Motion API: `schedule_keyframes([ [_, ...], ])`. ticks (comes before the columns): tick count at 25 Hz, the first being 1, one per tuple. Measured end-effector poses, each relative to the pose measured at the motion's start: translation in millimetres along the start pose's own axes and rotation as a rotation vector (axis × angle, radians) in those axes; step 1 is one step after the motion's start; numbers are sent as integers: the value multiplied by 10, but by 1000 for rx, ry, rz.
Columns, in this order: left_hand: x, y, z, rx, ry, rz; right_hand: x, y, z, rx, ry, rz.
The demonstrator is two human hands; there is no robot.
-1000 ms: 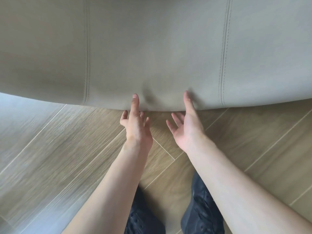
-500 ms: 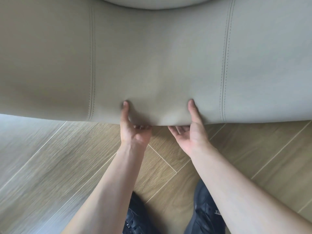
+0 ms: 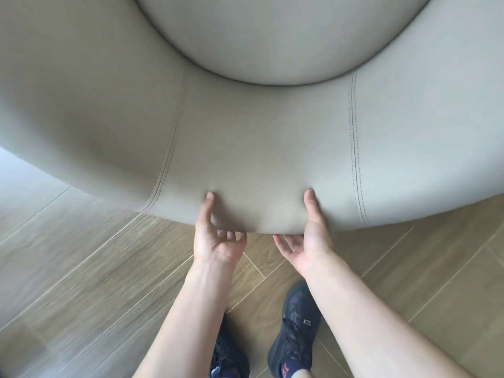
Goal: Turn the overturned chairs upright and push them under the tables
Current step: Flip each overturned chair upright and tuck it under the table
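A large beige upholstered chair point(image 3: 259, 148) with a curved, stitched backrest fills the upper part of the head view, and its round seat cushion point(image 3: 283, 36) shows at the top. My left hand point(image 3: 215, 241) grips the lower edge of the backrest, thumb on the outer face and fingers curled under it. My right hand point(image 3: 308, 241) holds the same edge just to the right in the same way. The chair's legs are hidden.
Wood-look floor tiles point(image 3: 90, 282) lie under and around the chair. My two dark shoes point(image 3: 294, 339) stand close behind the chair's edge. No table is in sight.
Both hands went from open, touching the edge, to gripping it. The chair's edge has shifted lower in view and the seat cushion has come into sight at the top.
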State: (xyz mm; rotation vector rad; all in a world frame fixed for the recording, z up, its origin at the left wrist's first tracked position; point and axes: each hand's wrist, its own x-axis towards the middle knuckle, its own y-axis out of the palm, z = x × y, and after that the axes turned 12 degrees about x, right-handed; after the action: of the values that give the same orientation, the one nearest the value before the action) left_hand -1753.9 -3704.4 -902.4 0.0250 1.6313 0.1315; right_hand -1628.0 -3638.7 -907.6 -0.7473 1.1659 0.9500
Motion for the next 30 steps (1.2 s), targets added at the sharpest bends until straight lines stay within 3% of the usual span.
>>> schedule_keyframes([
  [6,-1262,566,-138,-36,48,-16,-1192,482,654,-75,39,-59],
  [10,-1795,986,-328,137,181,-25,-1791,911,1156,-91,43,-53],
  [12,-1984,1121,-290,367,488,-134,-1998,1099,1365,-120,56,-84],
  [13,-2101,1165,-253,559,777,-151,-2099,1182,1460,-142,62,-100],
  [15,-2241,1217,-243,1040,1468,-63,-2286,1340,1640,-160,45,-123],
  [16,-2254,1258,-309,1327,1693,-14,-2374,1396,1723,-151,36,-138],
  [17,-2262,1316,-407,1639,1806,-14,-2455,1455,1803,-150,34,-151],
  [19,-2273,1468,-626,2129,1872,-147,-2593,1561,1956,-178,36,-144],
  [20,-2274,1550,-723,2230,1922,-205,-2643,1602,2021,-192,35,-135],
  [23,-2338,1867,-995,2326,2024,-310,-2781,1757,2219,-209,55,-102],
  [30,-2637,2540,-1312,2520,2065,-439,-3027,2061,2654,-275,4,-25],
])
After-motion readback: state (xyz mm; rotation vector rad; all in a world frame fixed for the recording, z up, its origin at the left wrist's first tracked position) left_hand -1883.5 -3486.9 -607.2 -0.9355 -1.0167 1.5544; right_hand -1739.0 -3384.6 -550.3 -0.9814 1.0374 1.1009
